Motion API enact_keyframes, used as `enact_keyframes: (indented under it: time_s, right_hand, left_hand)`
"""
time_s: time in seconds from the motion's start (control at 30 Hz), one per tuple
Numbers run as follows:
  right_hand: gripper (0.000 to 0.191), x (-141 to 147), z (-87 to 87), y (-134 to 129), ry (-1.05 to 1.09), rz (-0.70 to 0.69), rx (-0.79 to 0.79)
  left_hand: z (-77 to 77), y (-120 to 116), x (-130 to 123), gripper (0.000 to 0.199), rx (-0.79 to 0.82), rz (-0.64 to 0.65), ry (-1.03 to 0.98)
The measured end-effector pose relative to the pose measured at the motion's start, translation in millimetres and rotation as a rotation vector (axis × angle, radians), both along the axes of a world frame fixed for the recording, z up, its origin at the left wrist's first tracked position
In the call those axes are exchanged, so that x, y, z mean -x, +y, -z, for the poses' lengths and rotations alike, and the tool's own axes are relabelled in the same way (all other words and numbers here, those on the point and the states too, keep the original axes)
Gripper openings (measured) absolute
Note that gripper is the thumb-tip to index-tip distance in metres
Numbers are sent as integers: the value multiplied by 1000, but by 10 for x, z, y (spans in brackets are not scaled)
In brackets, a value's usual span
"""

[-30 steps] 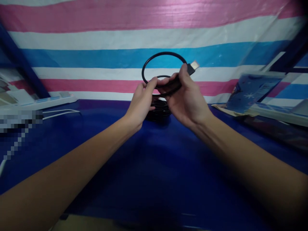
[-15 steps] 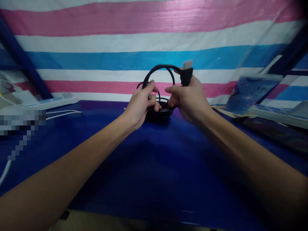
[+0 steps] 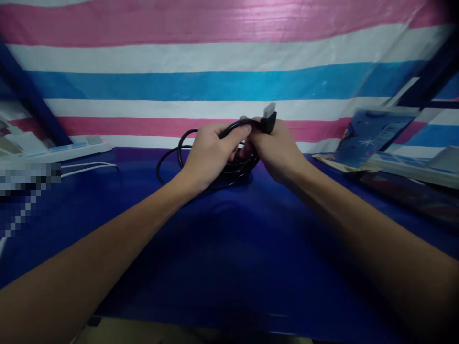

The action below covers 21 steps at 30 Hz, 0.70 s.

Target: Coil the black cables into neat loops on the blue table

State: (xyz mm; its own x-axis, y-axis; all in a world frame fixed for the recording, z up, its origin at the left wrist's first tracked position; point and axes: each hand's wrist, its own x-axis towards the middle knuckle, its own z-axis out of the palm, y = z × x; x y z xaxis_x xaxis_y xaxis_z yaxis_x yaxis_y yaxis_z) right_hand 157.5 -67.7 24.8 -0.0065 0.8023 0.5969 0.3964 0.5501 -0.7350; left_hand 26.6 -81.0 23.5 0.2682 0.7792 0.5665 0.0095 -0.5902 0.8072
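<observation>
1. On my feed, the black cable [image 3: 233, 123] is at the centre of the frame, one strand arching between both hands, the rest looped and coiled below them over the blue tabletop [image 3: 229, 248].
2. I see the left hand [image 3: 210, 155], centre and slightly left, nearly closed, pinching the strand between thumb and fingers.
3. I read the right hand [image 3: 279, 148], just right of centre, as closed on the cable's end, fingers curled inward; some of that grip is hidden from me.
4. The connector [image 3: 269, 119] stands tilted above the right hand, its flat pale tip pointing up; any marking there is too small for me to read.
5. Loose loops spread left of the left hand, partly behind its wrist.
6. At the right of the frame, a blue packet [image 3: 369, 136] carries a white snowflake-like mark and pale print, too blurred for me to make out.
7. At far left I have a white strip [image 3: 77, 151] and a thin white cord [image 3: 91, 166], beside a pixelated patch.
8. A pink, white and blue striped sheet [image 3: 215, 57] fills the upper frame.
</observation>
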Motion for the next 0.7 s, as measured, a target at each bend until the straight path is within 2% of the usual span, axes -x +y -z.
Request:
enact_keyframes:
  time_s: [0.07, 0.13, 0.27, 0.33, 0.37, 0.43, 0.5, 0.53, 0.6, 0.7]
  right_hand:
    - [28, 67, -6, -30, 243, -79, 107]
    - [26, 103, -45, -74, 457, -73, 163]
    - [25, -12, -154, -79, 670, -43, 198]
    - [26, -111, -179, -32, 700, -35, 176]
    - [27, -147, -180, -9, 714, -29, 162]
    - [27, -167, -161, 23, 754, -14, 152]
    - [26, -115, -121, 25, 815, 22, 175]
    - [25, -71, -95, 20, 845, 44, 198]
    - [25, 18, -36, 11, 869, 85, 234]
    - [19, 77, 45, 35, 743, 131, 189]
  left_hand:
    - [-21, -46, 20, 25, -159, -127, 11]
    - [-66, -101, 44, 16, -282, -222, 24]
    - [-197, -104, 141, 4, -536, -510, -36]
    - [-236, -24, 201, 14, -557, -620, -136]
    - [-237, 27, 219, 16, -489, -632, -188]
    - [-196, 118, 205, 24, -173, -544, -252]
    - [-112, 158, 119, 40, 204, -326, -293]
    - [-65, 151, 57, 44, 333, -210, -322]
    - [14, 95, -69, 43, 413, -24, -408]
    - [56, -34, -170, 36, 382, 187, -424]
